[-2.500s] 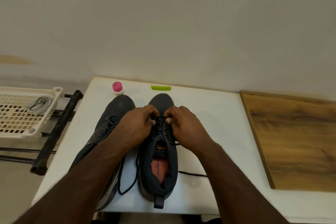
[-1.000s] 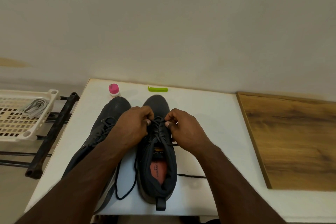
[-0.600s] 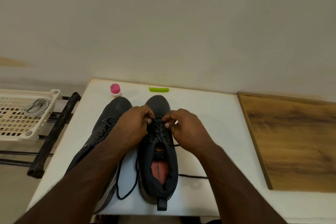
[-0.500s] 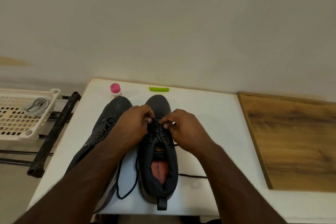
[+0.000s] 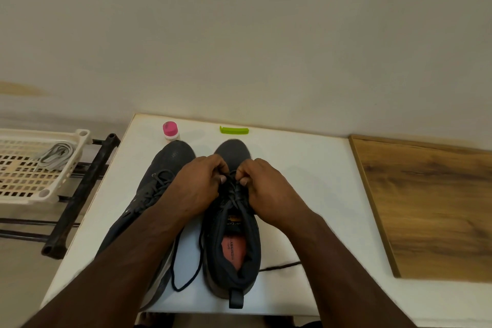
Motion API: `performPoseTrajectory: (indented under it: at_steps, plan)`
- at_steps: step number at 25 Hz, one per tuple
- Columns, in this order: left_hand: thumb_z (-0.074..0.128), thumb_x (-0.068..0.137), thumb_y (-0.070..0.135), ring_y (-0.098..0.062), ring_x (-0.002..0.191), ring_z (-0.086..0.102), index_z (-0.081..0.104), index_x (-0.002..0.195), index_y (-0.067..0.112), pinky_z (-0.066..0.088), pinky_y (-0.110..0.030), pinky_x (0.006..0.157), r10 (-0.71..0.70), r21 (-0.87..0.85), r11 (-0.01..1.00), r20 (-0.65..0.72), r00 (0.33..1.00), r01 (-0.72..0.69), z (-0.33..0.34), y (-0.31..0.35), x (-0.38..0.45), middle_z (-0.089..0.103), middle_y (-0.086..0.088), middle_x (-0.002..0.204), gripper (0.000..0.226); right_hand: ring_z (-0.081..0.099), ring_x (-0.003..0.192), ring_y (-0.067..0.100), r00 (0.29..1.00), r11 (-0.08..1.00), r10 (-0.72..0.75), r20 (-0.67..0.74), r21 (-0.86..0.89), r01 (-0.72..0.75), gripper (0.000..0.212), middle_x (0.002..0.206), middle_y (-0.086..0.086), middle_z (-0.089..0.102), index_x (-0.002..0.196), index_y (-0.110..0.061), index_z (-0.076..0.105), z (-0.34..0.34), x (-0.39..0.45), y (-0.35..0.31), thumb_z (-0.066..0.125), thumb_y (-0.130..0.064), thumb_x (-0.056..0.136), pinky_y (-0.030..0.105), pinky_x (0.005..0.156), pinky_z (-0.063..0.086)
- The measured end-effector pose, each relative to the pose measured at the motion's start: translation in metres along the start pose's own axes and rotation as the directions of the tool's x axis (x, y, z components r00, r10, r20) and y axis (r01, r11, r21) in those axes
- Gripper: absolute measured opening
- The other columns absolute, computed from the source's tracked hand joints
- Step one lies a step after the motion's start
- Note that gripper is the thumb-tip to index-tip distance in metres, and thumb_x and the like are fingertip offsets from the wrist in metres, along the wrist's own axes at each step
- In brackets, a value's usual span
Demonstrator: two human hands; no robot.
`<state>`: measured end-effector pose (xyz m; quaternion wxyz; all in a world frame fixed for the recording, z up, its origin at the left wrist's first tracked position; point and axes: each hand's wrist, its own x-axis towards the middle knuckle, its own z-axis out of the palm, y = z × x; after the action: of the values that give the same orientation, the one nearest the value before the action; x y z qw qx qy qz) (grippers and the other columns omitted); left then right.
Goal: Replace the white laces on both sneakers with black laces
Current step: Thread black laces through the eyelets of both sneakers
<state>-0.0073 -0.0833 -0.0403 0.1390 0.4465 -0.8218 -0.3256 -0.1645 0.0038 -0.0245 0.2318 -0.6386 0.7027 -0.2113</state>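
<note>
Fingers of your left hand curl in and pinch the black lace on the right sneaker. Your right hand does the same from the other side. Both hands sit close together, near the far rows of lace holes. You hold the lace from both sides, so I think you are pulling it snug or poking it through the next holes. I cannot see which hole it goes in, because your hands cover it.

You keep the right sneaker straight in front of you on the white counter, with its heel near you and its toe far. That way the lace holes face up where you can reach them. Two loose ends of black lace trail near the heel, one on the left and one on the right, so this shoe does not look finished.

Your left sneaker lies just beside it, on the left. It already has a dark lace in it, and your left arm covers part of it.

Off to the left, a cream basket sits on a black rack. Inside it is a bundle of white laces, out of your way.

At the far edge of the counter stand a little jar with a pink lid and a green clip. A wooden board lies on the right.
</note>
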Motion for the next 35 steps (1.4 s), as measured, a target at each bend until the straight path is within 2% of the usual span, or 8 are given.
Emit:
performPoseTrajectory:
  at_steps: [3,8,14,17,20,23,28,35]
  plan:
    - [0.063,0.093,0.018,-0.008,0.072,0.063,0.062,0.097,0.026,0.052,-0.032,0.076,-0.013,-0.018,1.0,-0.001,1.0,0.013,-0.001,0.001,-0.001,0.063,0.006,0.086,0.01,0.052,0.087,0.011,0.999,0.999,0.041,-0.004,0.014,-0.041,0.013,0.098,-0.003,0.057,0.098,-0.022,0.062,-0.004,0.002,0.005,0.055,-0.011,0.097,0.026,0.075,0.045]
    - [0.064,0.093,0.018,-0.004,0.067,0.062,0.062,0.096,0.026,0.048,-0.024,0.071,-0.001,-0.013,1.0,-0.005,1.0,0.001,-0.002,0.004,-0.002,0.064,0.007,0.077,0.008,0.05,0.083,0.015,0.999,1.0,-0.017,-0.038,0.001,0.017,0.018,0.093,-0.005,0.05,0.091,-0.026,0.048,0.002,-0.003,-0.001,0.045,-0.009,0.095,0.035,0.073,0.047]
    - [0.064,0.091,0.011,-0.002,0.062,0.069,0.062,0.093,0.026,0.049,-0.011,0.056,-0.081,-0.195,0.976,0.076,0.994,0.095,-0.014,0.002,-0.008,0.07,0.005,0.076,0.016,0.059,0.083,0.014,0.996,0.989,0.082,0.014,0.123,-0.084,0.016,0.094,-0.006,0.056,0.092,-0.022,0.059,-0.006,0.0,0.001,0.051,-0.01,0.099,0.045,0.074,0.059]
    - [0.071,0.088,0.02,0.007,0.078,0.066,0.068,0.088,0.034,0.046,-0.015,0.068,-0.01,-0.161,0.986,0.214,0.977,0.045,-0.027,-0.001,-0.012,0.069,0.025,0.086,0.014,0.055,0.079,0.015,0.997,0.995,0.078,-0.001,0.064,-0.078,0.019,0.088,-0.005,0.054,0.087,-0.024,0.051,-0.002,-0.001,-0.001,0.045,-0.01,0.098,0.05,0.074,0.056]
    - [0.074,0.087,0.023,0.01,0.086,0.063,0.072,0.089,0.038,0.044,-0.015,0.077,0.038,-0.174,0.985,0.26,0.965,0.009,-0.03,0.003,-0.017,0.068,0.03,0.091,0.015,0.056,0.077,0.015,0.995,0.992,0.098,-0.002,0.078,-0.098,0.019,0.087,-0.004,0.055,0.087,-0.024,0.05,-0.001,-0.001,-0.001,0.044,-0.012,0.1,0.05,0.074,0.056]
    - [0.07,0.089,0.023,0.008,0.085,0.062,0.069,0.085,0.04,0.044,-0.015,0.074,0.061,-0.111,0.993,0.209,0.976,-0.038,-0.027,0.009,-0.019,0.068,0.024,0.087,0.018,0.06,0.077,0.016,0.994,0.985,0.107,0.016,0.135,-0.108,0.02,0.089,-0.005,0.057,0.086,-0.026,0.052,-0.004,-0.002,0.0,0.048,-0.015,0.101,0.049,0.072,0.059]
    - [0.06,0.094,0.023,-0.004,0.081,0.06,0.058,0.087,0.037,0.052,-0.031,0.076,0.113,-0.112,0.99,0.21,0.971,-0.091,-0.028,0.013,-0.022,0.066,0.013,0.085,0.016,0.06,0.078,0.014,0.995,0.985,0.095,0.023,0.144,-0.098,0.017,0.091,-0.008,0.056,0.088,-0.028,0.053,-0.003,-0.003,0.003,0.051,-0.017,0.101,0.047,0.07,0.06]
    - [0.063,0.093,0.022,0.001,0.081,0.061,0.063,0.086,0.036,0.05,-0.025,0.076,0.06,-0.096,0.994,0.201,0.978,-0.041,-0.027,0.011,-0.019,0.067,0.014,0.086,0.016,0.065,0.081,0.017,0.991,0.97,0.127,0.046,0.204,-0.134,0.016,0.093,-0.005,0.061,0.09,-0.029,0.055,-0.006,-0.004,0.004,0.053,-0.018,0.1,0.045,0.069,0.062]
